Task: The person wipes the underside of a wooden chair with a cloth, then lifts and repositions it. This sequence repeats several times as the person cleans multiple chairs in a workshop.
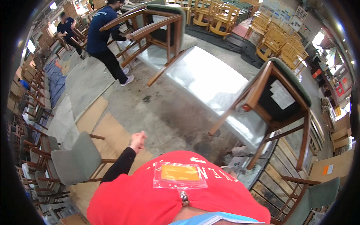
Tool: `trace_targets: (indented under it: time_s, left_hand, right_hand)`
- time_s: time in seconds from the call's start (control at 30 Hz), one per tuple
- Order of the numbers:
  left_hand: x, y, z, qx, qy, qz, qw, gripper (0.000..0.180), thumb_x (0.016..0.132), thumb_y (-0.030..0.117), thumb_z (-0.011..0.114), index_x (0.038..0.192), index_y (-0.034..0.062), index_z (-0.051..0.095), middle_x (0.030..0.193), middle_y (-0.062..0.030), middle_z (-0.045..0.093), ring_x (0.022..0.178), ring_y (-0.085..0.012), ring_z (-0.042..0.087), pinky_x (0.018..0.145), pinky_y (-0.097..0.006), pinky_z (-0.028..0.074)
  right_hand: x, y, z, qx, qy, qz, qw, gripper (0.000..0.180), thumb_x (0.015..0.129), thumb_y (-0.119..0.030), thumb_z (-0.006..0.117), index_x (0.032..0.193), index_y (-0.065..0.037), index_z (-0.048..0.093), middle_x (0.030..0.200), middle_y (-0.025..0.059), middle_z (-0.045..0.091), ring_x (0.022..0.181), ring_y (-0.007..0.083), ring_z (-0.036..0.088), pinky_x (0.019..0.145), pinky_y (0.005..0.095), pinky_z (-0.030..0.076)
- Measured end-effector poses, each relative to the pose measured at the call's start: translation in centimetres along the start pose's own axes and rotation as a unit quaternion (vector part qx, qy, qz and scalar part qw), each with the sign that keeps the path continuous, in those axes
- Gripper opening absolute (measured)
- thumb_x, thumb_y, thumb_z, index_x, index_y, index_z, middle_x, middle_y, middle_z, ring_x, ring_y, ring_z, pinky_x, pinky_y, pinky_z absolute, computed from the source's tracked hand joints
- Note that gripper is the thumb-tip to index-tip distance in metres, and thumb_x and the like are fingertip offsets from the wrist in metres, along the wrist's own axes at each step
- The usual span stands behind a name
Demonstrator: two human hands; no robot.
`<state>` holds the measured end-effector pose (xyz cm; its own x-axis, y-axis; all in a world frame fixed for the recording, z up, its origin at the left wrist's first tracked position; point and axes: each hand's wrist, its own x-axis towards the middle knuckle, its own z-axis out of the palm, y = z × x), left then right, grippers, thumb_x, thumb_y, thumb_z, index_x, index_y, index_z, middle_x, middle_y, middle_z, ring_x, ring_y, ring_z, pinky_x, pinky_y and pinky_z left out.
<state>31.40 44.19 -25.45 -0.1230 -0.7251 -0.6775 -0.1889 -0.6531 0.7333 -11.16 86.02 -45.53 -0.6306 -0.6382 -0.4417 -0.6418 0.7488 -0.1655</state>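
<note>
My left hand (137,142) hangs out in front of my left side, over brown cardboard (116,131) on the floor. Its fingers are loosely bent and partly apart, with nothing visible in them. A grey-green upholstered chair (77,159) stands to the left of that hand, not touched by it. My right hand is out of sight. Ahead to the right, a wooden chair with a dark underside (285,95) lies tipped on a long low table with a shiny, pale covering (210,75). Another tipped chair (165,32) rests at the table's far end.
A co-worker in dark clothes (105,37) stands at the far chair, a hand near its frame. Another person (69,33) is farther back. Rows of chairs (37,108) line the left. Yellow wooden chairs (273,39) stand behind the table; a slatted wooden pallet (279,176) lies at right.
</note>
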Motion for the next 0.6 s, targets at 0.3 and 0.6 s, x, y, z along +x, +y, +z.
trace_targets:
  time_s: [0.3,0.6]
  left_hand:
    - [6.2,18.4,-11.4,-0.186,0.103,0.238,0.948,0.031,0.098,0.037,0.061,0.082,0.0113,0.052,0.052,0.0086,0.027,0.039,-0.0053,0.026,0.038,-0.026,0.019]
    - [14.2,33.7,-7.4,-0.091,0.066,0.462,0.880,0.034,0.098,0.029,0.066,0.071,0.0126,0.054,0.052,0.0063,0.042,0.043,-0.0049,0.041,0.043,-0.024,0.034]
  right_hand:
    - [12.2,-28.3,-10.8,0.541,0.004,0.028,0.840,0.036,0.096,-0.028,0.056,0.069,-0.005,0.057,0.055,0.0023,0.048,0.037,0.0175,0.049,0.035,0.0327,0.042]
    - [22.6,-46.2,-28.9,0.762,-0.111,-0.058,0.635,0.035,0.101,-0.034,0.053,0.073,-0.017,0.042,0.056,-0.0072,0.030,0.043,0.0090,0.030,0.047,0.0305,0.036]
